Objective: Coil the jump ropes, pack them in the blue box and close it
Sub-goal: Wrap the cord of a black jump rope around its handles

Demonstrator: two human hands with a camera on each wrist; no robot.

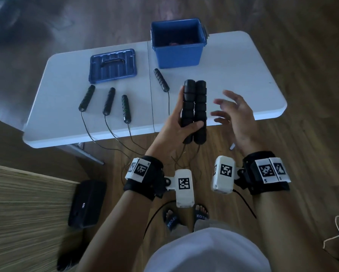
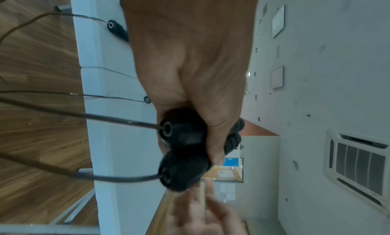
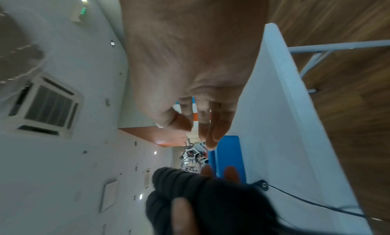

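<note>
Both handles (image 1: 194,111) stand upright in the left hand (image 1: 174,132) grip — cords hanging down, right hand (image 1: 236,118) spread empty just beside them.

The right hand (image 3: 190,71) is hovering with fingers loosely spread beside the white table (image 3: 284,138) edge; below, another hand's thumb (image 3: 183,218) is pressing two black handles (image 3: 211,205).

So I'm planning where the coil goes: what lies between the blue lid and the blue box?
Only bare white table between blue lid and blue box, in the head view.
</note>
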